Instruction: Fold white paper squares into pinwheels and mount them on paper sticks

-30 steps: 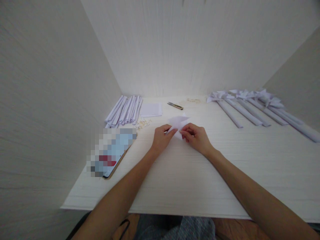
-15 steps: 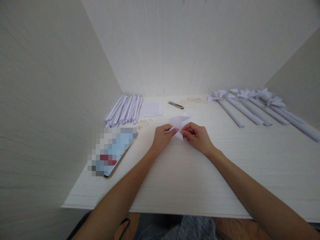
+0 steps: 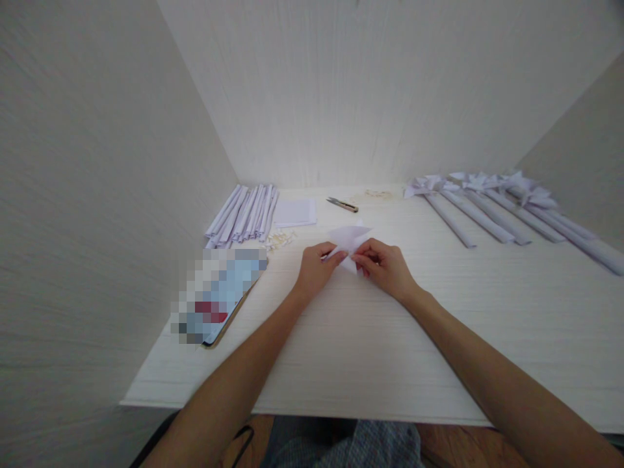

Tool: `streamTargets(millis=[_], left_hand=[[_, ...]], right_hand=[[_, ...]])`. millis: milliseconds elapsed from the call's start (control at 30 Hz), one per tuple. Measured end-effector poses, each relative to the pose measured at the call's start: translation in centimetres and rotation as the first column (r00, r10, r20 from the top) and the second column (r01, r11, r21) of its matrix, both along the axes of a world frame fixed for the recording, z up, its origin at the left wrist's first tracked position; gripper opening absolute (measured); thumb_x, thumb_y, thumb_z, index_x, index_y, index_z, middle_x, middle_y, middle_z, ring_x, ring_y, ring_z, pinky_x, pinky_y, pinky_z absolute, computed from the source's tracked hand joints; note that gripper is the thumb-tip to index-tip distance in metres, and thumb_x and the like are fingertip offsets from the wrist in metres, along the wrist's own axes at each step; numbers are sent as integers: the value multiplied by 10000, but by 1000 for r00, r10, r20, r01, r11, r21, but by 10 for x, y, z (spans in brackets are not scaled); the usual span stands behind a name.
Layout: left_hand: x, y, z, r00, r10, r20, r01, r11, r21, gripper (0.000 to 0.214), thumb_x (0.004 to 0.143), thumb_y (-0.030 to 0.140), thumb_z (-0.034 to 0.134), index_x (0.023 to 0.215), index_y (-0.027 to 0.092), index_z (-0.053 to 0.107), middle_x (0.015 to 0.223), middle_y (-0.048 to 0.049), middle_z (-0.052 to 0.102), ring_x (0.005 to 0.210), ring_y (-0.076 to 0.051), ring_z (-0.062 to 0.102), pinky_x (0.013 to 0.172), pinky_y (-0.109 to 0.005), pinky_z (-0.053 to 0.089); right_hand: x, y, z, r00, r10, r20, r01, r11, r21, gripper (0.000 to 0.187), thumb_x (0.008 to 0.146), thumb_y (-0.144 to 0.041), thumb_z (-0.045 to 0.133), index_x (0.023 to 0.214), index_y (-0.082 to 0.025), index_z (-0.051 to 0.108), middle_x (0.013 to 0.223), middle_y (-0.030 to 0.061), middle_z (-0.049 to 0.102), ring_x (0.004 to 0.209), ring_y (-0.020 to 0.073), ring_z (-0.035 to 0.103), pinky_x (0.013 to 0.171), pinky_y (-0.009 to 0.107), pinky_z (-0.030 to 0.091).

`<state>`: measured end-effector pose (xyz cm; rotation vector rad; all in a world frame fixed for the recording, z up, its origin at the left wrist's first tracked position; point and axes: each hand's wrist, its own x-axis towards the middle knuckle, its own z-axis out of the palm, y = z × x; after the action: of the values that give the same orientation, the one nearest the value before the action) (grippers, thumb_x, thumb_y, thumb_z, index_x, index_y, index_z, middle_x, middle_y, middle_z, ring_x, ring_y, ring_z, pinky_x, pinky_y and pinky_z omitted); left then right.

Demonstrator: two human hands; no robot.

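A white paper pinwheel (image 3: 350,235) with folded vanes is held a little above the middle of the table. My left hand (image 3: 318,265) is closed on its left side, the thumb pressed near the centre. My right hand (image 3: 383,265) pinches at the centre from the right, fingertips close to my left thumb. Whether a small piece is also between the right fingertips is too small to tell. Behind the pinwheel lie thread snips (image 3: 342,205) with pointed blades.
Rolled paper sticks (image 3: 244,214) are piled at the back left, beside square paper sheets (image 3: 295,212) and small pale pieces (image 3: 280,240). A phone (image 3: 229,296) lies at left. More small pieces (image 3: 377,194) lie at the back. Several pinwheels on sticks (image 3: 468,211) rest at right.
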<state>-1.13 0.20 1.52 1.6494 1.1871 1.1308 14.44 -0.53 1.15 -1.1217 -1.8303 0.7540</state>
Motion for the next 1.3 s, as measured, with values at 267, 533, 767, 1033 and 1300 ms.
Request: streamTargets(millis=[267,533,767,1033,1300], left_hand=[[0,0,1,1000,9,-3,-9,1000,-21,192,665,297,552,557,139,561,545,42,491,560,-83,426,549,-208,344],[1,2,-2,999,38,-3,-38,999,-15,222,679,333,535,573,140,556,538,43,478,544,-80,415,520,-206,333],[0,5,-2,992,119,32,-117,991,-63,193,660,284,536,535,136,537,506,45,476,521,-81,435,515,-206,349],[-1,6,0,973,121,198,-95,986,-139,145,610,269,595,652,130,583,621,25,567,585,-87,496,553,-208,381],[-15,18,-1,878,251,407,-203,966,-158,499,583,312,651,1036,154,517,797,-23,643,661,-97,566,620,-223,435]], right_hand=[[-1,0,-2,1000,18,-19,-18,1000,-5,112,753,-271,529,695,-196,469,469,-52,534,386,79,452,429,199,358],[-1,2,-4,998,47,33,-48,999,21,194,774,-267,503,953,-192,501,535,-37,586,398,81,460,455,204,389],[-1,1,-3,999,39,9,-39,999,26,116,772,-287,504,827,-187,523,542,-24,592,390,75,449,433,199,380],[0,-1,-3,998,62,2,-62,998,-2,120,773,-300,499,802,-186,521,529,-26,581,381,74,450,417,196,375],[-1,1,-4,978,138,-155,-161,976,-145,178,737,-351,546,774,-179,514,500,-34,552,371,65,433,378,185,350]])
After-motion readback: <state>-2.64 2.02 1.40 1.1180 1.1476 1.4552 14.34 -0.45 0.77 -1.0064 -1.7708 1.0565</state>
